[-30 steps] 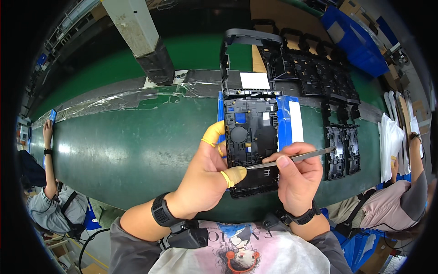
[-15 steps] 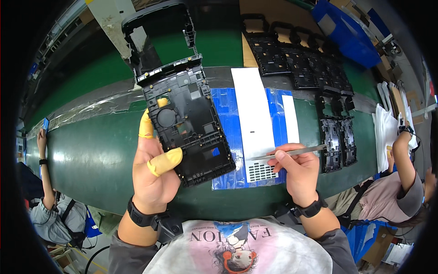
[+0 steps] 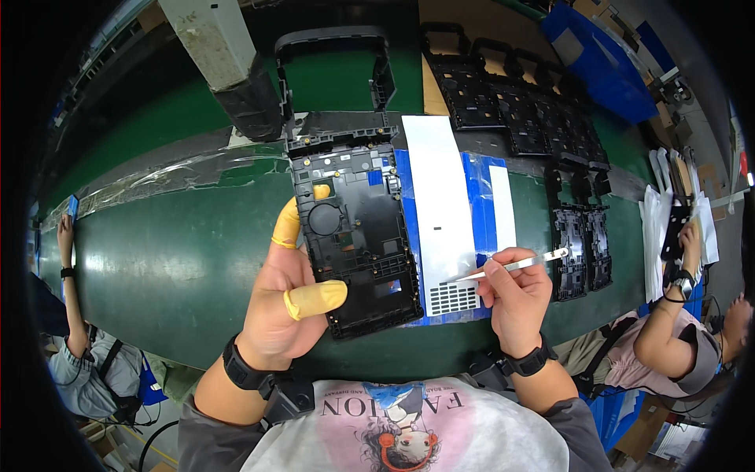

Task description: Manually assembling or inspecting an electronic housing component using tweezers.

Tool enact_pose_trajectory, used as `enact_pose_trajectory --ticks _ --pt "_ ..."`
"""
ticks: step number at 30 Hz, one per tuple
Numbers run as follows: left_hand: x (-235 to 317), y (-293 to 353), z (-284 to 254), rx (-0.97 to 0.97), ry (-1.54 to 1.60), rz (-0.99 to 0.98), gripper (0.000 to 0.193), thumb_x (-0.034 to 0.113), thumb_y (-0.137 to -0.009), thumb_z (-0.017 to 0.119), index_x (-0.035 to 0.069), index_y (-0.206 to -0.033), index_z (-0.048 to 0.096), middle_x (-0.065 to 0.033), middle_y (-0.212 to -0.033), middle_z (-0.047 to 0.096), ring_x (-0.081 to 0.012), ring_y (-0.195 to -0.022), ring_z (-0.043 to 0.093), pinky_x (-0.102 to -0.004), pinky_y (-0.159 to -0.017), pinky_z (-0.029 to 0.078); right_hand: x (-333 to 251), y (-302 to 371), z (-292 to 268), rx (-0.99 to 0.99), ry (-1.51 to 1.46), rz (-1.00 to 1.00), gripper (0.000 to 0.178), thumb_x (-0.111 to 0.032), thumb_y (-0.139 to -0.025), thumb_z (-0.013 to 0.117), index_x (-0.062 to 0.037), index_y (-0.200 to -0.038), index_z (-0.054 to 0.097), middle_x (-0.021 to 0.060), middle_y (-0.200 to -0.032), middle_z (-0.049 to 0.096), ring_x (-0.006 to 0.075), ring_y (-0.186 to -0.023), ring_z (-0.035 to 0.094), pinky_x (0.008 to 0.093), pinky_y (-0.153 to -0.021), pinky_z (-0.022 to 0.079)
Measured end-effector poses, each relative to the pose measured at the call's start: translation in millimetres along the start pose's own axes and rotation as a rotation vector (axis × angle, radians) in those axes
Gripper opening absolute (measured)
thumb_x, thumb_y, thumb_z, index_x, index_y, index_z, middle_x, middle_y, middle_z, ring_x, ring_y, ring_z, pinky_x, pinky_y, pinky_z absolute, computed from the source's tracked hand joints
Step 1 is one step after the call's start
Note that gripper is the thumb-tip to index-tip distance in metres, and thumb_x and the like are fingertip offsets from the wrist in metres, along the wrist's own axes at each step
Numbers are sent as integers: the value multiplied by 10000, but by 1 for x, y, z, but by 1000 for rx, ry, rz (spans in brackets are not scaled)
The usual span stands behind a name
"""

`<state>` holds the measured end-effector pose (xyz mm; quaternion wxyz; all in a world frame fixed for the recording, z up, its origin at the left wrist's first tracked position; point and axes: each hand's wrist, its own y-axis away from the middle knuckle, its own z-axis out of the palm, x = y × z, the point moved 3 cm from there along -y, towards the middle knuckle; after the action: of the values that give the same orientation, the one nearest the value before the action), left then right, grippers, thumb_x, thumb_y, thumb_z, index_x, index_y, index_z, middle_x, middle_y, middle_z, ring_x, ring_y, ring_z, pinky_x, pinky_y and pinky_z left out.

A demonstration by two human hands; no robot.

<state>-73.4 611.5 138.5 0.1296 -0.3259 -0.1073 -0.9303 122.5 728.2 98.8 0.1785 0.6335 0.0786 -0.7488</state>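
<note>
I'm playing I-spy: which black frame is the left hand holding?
The leftmost black frame: the left hand grips its edge, with a yellow finger cover on the thumb. The other frames lie farther right.

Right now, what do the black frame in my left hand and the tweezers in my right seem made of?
The black frame looks like moulded plastic, mostly matte, given its ribs and cutouts. The tweezers are probably smooth metal, judging by their slim, silvery, shiny surface.

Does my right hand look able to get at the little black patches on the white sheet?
Probably yes: your right hand holds tweezers with their tip close to the black patches, and the black frame in your left hand leaves them uncovered.
</note>
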Motion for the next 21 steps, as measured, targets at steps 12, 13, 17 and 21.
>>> enact_pose_trajectory --ticks 12,13,17,21 --pt "-9 -1 5 -119 3 -43 847 -154 -569 579 152 -1258 193 -86 -1206 330 -216 -1109 366 -353 -901 345 -1 1 0 -11 30 22 113 41 -729 535 7 -831 500 91 -649 568 71 -477 509 151 -376 347" --pt "-10 -1 6 -128 2 -62 851 -157 -566 581 155 -1257 195 -82 -1210 324 -211 -1113 360 -351 -901 346 -1 1 -1 0 -1 34 114 41 -730 533 6 -833 501 93 -648 568 71 -468 501 152 -372 342" --pt "-12 -1 4 -172 -21 -91 857 -162 -564 582 158 -1258 193 -75 -1207 326 -205 -1113 358 -349 -902 347 -20 0 -4 18 -220 48 107 35 -734 516 -4 -833 497 124 -668 570 85 -436 463 159 -363 323" --pt "-11 3 7 -206 -17 -90 864 -152 -575 591 163 -1262 173 -76 -1208 326 -202 -1109 365 -362 -912 333 -58 7 19 -52 -243 -145 131 -2 -748 500 -16 -873 461 152 -688 557 80 -439 414 164 -425 331"
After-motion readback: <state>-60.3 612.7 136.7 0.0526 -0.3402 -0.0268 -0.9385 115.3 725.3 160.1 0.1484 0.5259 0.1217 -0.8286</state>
